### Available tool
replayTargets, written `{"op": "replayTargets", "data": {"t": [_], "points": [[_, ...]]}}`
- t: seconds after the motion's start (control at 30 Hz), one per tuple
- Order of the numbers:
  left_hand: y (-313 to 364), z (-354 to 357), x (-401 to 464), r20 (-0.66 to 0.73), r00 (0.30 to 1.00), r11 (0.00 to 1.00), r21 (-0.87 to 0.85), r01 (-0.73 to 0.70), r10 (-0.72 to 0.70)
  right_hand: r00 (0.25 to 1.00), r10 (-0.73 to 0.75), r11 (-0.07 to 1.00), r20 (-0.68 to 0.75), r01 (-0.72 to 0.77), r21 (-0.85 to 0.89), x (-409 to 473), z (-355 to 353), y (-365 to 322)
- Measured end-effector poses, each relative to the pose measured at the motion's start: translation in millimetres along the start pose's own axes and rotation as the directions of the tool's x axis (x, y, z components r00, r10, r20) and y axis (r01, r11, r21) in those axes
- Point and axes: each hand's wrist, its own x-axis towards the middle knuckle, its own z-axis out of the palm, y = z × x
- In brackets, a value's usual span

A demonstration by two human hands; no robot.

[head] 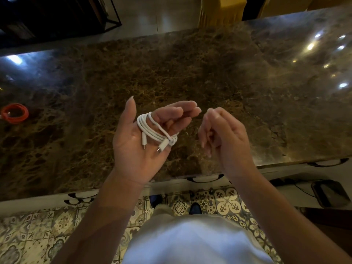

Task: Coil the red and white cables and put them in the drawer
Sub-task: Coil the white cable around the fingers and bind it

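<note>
With the white cable looped round my left hand's fingers and knotted, palm open under it, my right hand hovers beside, loosely curled, empty. I'd slip the coil off gently, plugs tucked. Red coil waits far left on the counter; drawer handles sit below.

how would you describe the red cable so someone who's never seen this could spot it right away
Start at the dark brown marble countertop and follow it to its far left edge. There the red cable lies flat in a small round coil, apart from both hands. It is the only red thing; the white cable sits in the left hand.
</note>
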Motion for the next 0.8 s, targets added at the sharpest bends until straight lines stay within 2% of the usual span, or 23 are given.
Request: {"op": "replayTargets", "data": {"t": [0.07,0.13,0.2,0.33,0.43,0.57,0.7,0.8], "points": [[0.2,2.9,-1.2,0.136,0.989,0.986,-0.144,0.082,-0.062,0.976,0.219,0.973,0.018,-0.219,0.075,9.4,0.3,2.3],[-3.4,5.2,-1.7,0.202,0.974,0.976,-0.167,0.142,-0.107,0.94,0.324,0.943,0.108,-0.33,0.045,15.3,5.4,6.5],[-8.4,5.4,-2.9,0.219,0.965,0.977,-0.124,0.172,-0.143,0.925,0.322,0.938,0.2,-0.34,0.062,16.6,10.7,8.4],[-14.5,1.5,-8.4,0.295,0.931,0.953,-0.143,0.266,-0.215,0.873,0.334,0.917,0.354,-0.389,0.094,19.1,14.7,2.1],[-18.4,0.0,-13.0,0.361,0.891,0.932,-0.124,0.34,-0.276,0.806,0.361,0.907,0.468,-0.42,0.023,20.0,12.4,-2.3],[-23.7,-5.8,-17.5,0.366,0.851,0.917,0.022,0.398,-0.378,0.725,0.38,0.903,0.574,-0.426,-0.06,17.9,7.0,-3.5],[-26.4,-9.4,-17.1,0.252,0.866,0.901,0.069,0.429,-0.432,0.752,0.372,0.911,0.544,-0.407,-0.06,15.1,3.2,8.8],[-24.6,-11.0,-13.9,0.298,0.866,0.91,0.024,0.414,-0.402,0.781,0.349,0.917,0.518,-0.399,-0.015,13.1,3.4,12.1]]}}
